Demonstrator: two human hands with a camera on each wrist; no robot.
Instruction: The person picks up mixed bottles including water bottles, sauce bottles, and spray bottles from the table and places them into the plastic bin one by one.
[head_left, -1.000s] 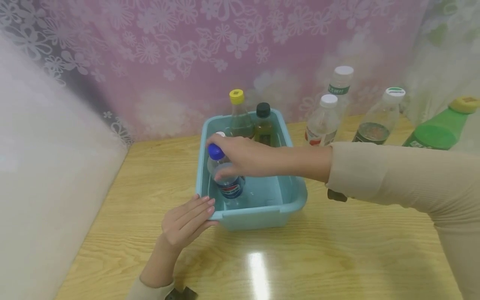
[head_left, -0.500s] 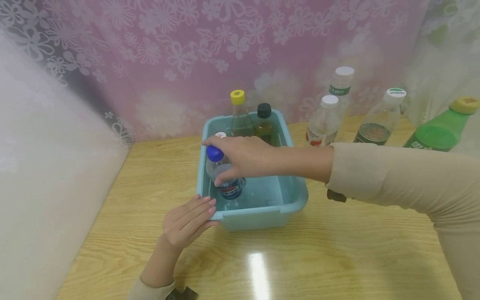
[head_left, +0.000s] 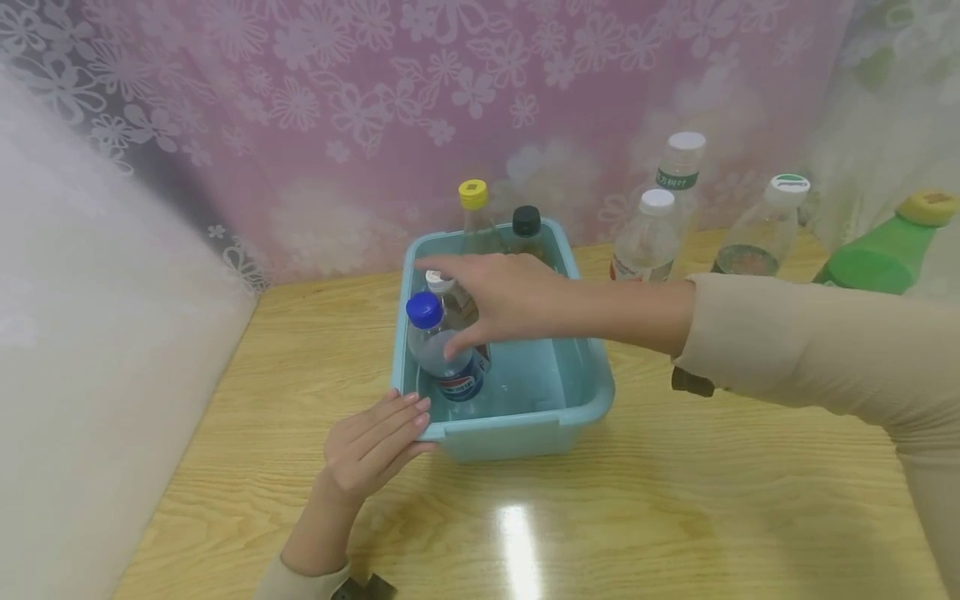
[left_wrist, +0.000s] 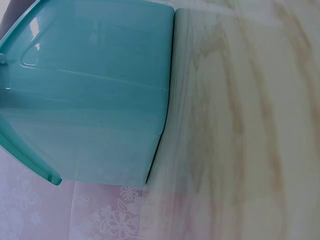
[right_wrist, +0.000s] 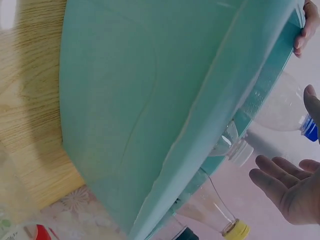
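Looks halfway: four capped plastic bottles (head_left: 429,346) in rectangular light-blue plastic tub (head_left: 502,440), four clear/green bottles (head_left: 647,240) at 2 o'clock; right hand (head_left: 517,292) empty, left hand (head_left: 378,442) flat on 8-o'clock corner.

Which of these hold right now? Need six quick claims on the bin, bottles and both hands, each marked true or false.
1. The left grip touches the rim of the blue bin. True.
2. The blue-capped bottle and the black-capped bottle are both in the blue bin. True.
3. Every bottle in view is in the blue bin. False: the green bottle, among others, is outside, to its right in the head view.
4. The right grip is over the blue bin. True.
5. The right grip is clenched round the black-capped bottle. False: its fingers are extended and hold nothing.
6. The black-capped bottle is nearer the left grip than the blue-capped bottle. False: the blue-capped bottle is nearer.
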